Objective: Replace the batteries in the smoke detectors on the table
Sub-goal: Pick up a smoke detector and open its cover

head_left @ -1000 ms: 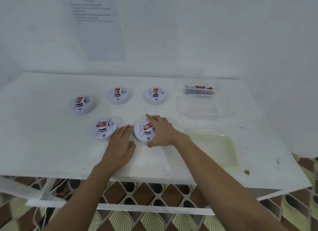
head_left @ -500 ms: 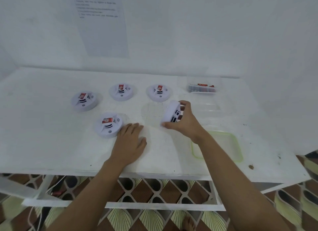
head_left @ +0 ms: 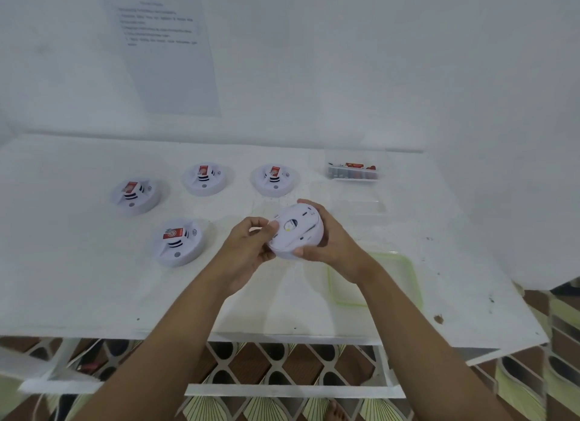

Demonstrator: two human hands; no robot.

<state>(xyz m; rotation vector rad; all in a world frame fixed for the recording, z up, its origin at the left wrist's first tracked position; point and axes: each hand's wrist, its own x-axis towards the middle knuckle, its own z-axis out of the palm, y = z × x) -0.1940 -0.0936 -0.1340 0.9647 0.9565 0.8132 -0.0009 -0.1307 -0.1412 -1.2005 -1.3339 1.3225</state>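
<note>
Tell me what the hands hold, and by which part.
Both hold one smoke detector, underside up: the right hand grips its right rim, the left hand pinches its left edge.

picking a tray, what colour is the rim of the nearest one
Pale green; the tray shows best in the head view.

White table (head_left: 69,279) set against plain white walls (head_left: 345,59), printed paper sheet (head_left: 166,65) above the table, brown-and-cream patterned floor tiles (head_left: 238,362) beneath it

You stand at a simple indoor work station: a white table (head_left: 62,279) against a white wall (head_left: 345,59), a printed sheet (head_left: 166,50) stuck above it, patterned floor tiles (head_left: 251,361) below.
</note>
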